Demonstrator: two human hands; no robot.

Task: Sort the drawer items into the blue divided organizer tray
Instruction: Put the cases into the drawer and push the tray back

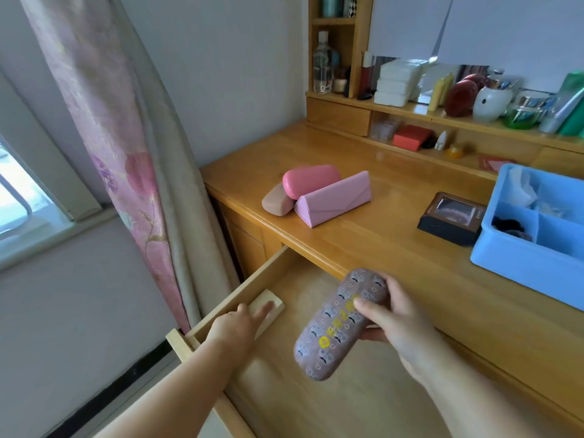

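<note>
Gripping patterned oblong case, right hand, left hand touching pale wooden block

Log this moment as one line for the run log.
right hand: holds brown patterned glasses case over open wooden drawer | left hand: touches pale flat box | blue divided organizer tray: on desk

Four glasses cases in all: three on the counter, namely a rounded pink case, a tan case and a triangular pink folding case, and one patterned brown case over the open drawer. One pale flat block in the drawer. One blue divided tray far right, one dark box beside it. Two hands: left hand, right hand.
</note>
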